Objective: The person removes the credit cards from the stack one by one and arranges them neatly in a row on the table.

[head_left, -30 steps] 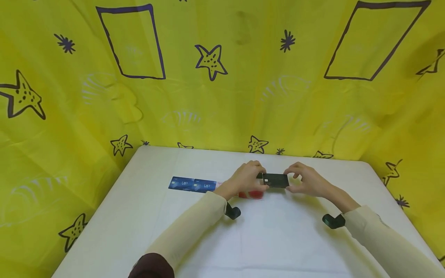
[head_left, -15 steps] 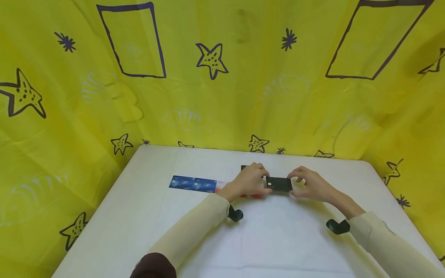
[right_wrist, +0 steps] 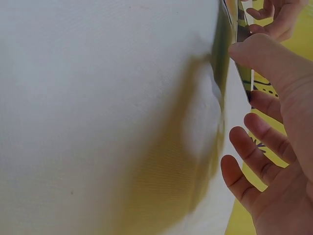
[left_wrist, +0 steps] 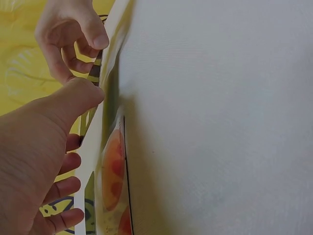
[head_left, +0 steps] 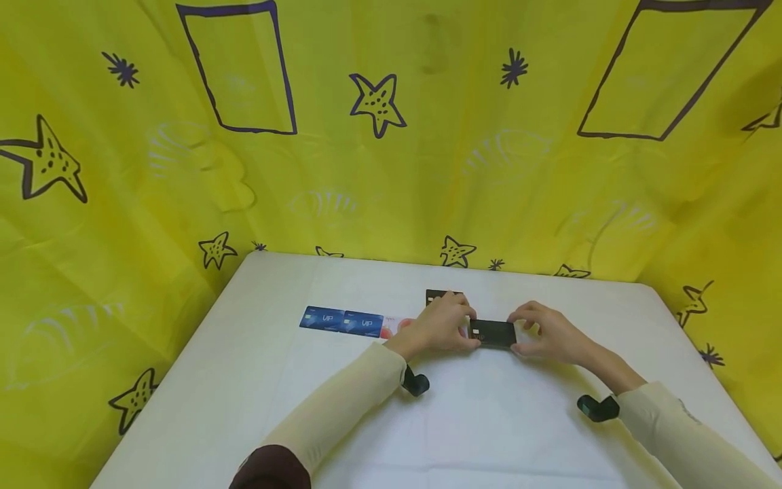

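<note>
Both hands pinch a black chip card [head_left: 493, 333] by its short ends, thumb at the near side and forefinger at the far side. My left hand [head_left: 438, 326] grips its left end and my right hand [head_left: 550, 333] its right end. Edge-on in the right wrist view, the black card [right_wrist: 243, 68] appears slightly above the table. Under and behind the left hand lie white cards with red patterns [head_left: 394, 326], partly hidden. Beyond that hand rests a second black card [head_left: 434, 295], also partly covered.
Two blue VIP cards [head_left: 324, 318] lie side by side at the left end of the row on the white table [head_left: 366, 421]. A yellow curtain with drawn stars [head_left: 379, 170] hangs around the table's back and sides. Dark wrist cameras [head_left: 599, 408] sit under both forearms.
Both hands have moved the held black card slightly right and nearer to the person. More of the second black card and the red-patterned cards has come into sight.
</note>
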`<state>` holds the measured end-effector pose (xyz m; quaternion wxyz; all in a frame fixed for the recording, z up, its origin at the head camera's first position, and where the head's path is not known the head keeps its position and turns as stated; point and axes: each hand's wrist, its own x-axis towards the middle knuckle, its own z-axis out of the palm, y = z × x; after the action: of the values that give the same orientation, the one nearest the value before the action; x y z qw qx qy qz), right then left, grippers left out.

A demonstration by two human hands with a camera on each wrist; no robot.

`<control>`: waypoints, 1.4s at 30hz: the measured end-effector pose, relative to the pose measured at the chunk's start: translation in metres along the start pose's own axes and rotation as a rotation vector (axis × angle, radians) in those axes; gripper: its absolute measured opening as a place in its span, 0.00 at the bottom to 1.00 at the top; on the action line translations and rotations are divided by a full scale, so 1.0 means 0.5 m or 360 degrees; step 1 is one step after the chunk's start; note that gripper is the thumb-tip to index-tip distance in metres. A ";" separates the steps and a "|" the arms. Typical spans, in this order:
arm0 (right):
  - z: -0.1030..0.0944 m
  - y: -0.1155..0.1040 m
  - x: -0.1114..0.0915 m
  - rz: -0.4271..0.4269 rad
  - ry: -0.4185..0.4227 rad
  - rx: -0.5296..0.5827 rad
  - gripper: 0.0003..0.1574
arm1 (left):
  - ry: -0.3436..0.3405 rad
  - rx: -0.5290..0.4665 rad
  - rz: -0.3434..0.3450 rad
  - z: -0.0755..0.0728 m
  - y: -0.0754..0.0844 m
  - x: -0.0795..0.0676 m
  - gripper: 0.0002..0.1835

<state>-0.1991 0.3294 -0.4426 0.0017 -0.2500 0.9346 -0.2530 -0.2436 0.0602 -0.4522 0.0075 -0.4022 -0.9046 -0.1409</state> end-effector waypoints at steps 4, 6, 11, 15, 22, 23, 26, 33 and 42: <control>0.009 0.001 -0.002 -0.0001 0.0005 0.0014 0.25 | -0.0004 0.0003 -0.0006 0.005 -0.001 -0.004 0.25; 0.013 0.001 -0.003 -0.0004 0.0011 0.0017 0.24 | -0.0005 0.0012 -0.0014 0.006 0.000 -0.007 0.25; 0.019 0.000 -0.004 -0.0003 0.0013 0.0012 0.24 | -0.0014 0.0046 -0.0028 0.007 0.002 -0.011 0.25; 0.024 0.001 -0.004 0.0009 0.0004 0.0013 0.24 | -0.0036 0.0048 -0.0046 0.009 0.002 -0.013 0.26; 0.027 0.000 -0.005 0.0030 -0.0010 0.0024 0.24 | -0.0070 0.0059 -0.0076 0.012 0.007 -0.014 0.26; 0.028 0.000 -0.005 0.0029 -0.0011 0.0024 0.24 | -0.0071 0.0065 -0.0076 0.013 0.007 -0.014 0.26; 0.028 0.000 -0.005 0.0024 -0.0010 0.0013 0.24 | -0.0067 0.0076 -0.0076 0.015 0.007 -0.014 0.26; 0.026 -0.002 -0.004 0.0014 -0.0014 -0.0013 0.24 | -0.0056 0.0096 -0.0083 0.014 0.007 -0.012 0.25; 0.027 -0.001 -0.004 0.0036 -0.0032 -0.0002 0.23 | -0.0062 0.0091 -0.0141 0.010 0.016 -0.012 0.25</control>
<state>-0.1956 0.3237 -0.4543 0.0136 -0.2419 0.9375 -0.2498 -0.2333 0.0624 -0.4558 -0.0048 -0.3640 -0.9252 -0.1075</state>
